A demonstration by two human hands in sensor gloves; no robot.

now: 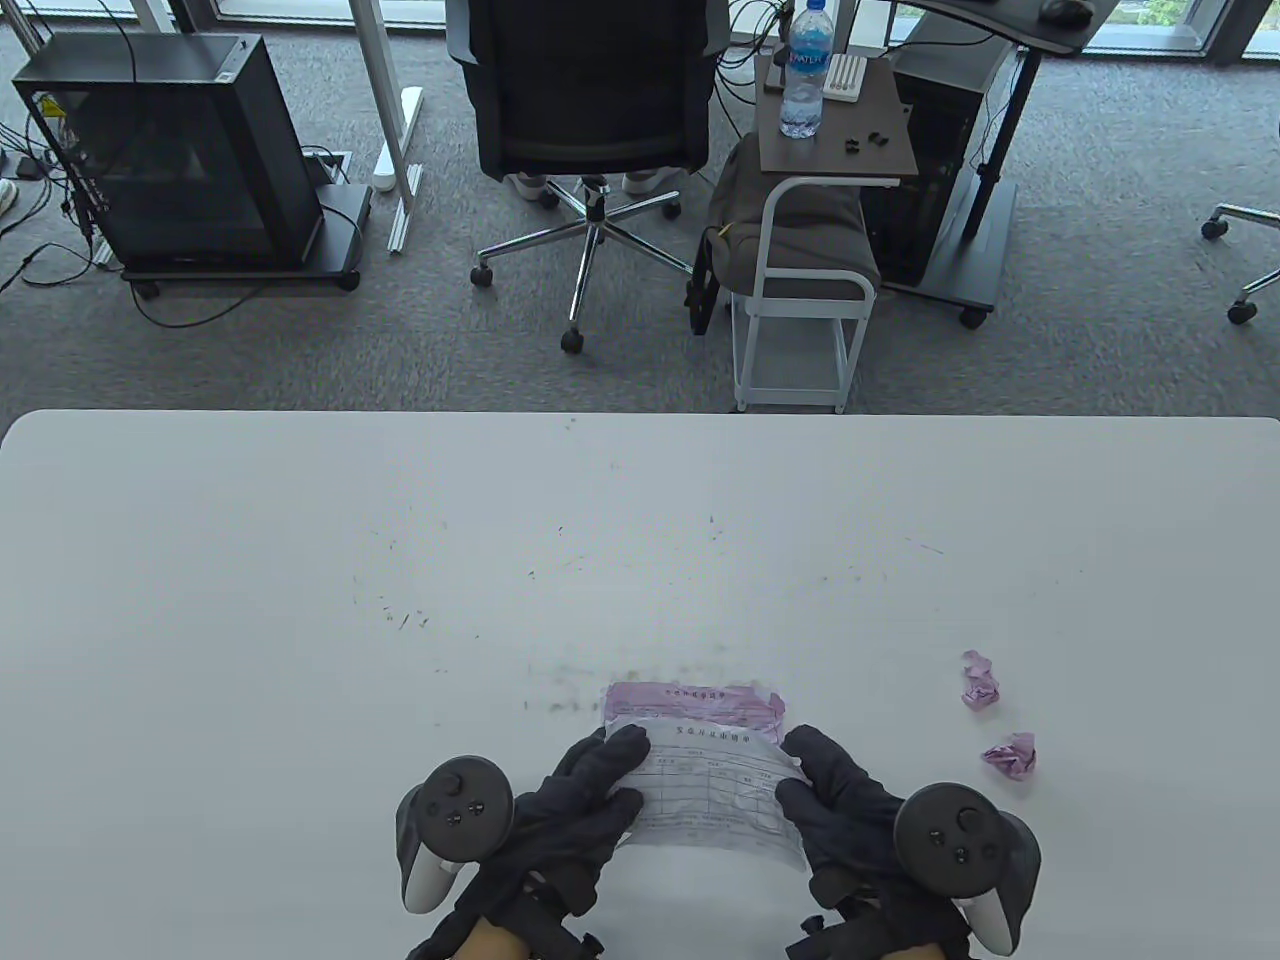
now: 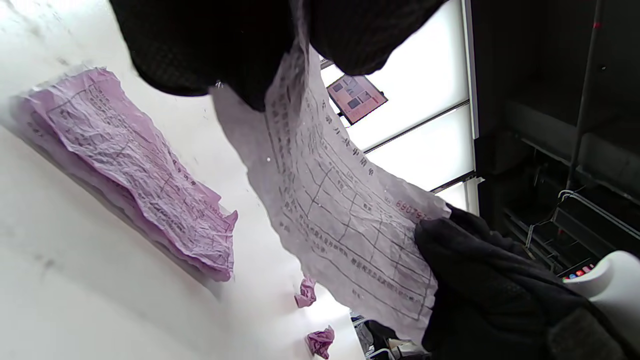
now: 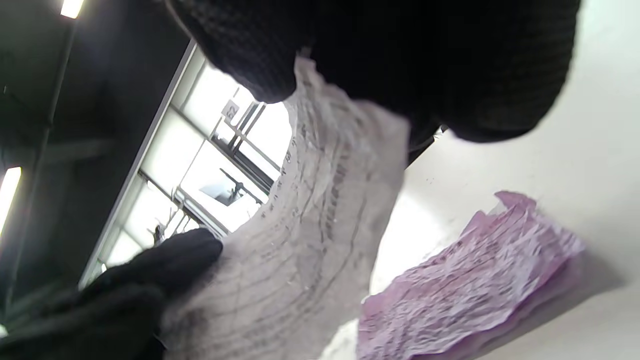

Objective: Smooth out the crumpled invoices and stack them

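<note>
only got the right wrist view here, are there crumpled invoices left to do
Observer: Yes. The table view shows two crumpled balls on the table, right of the stack.
Operator: whats holding the sheet on the far side
Observer: The left hand grips one edge of the sheet, the right hand the other.
Operator: sheet touching the stack yet
Observer: No. The left wrist view shows it held up off the table, apart from the stack.
</note>
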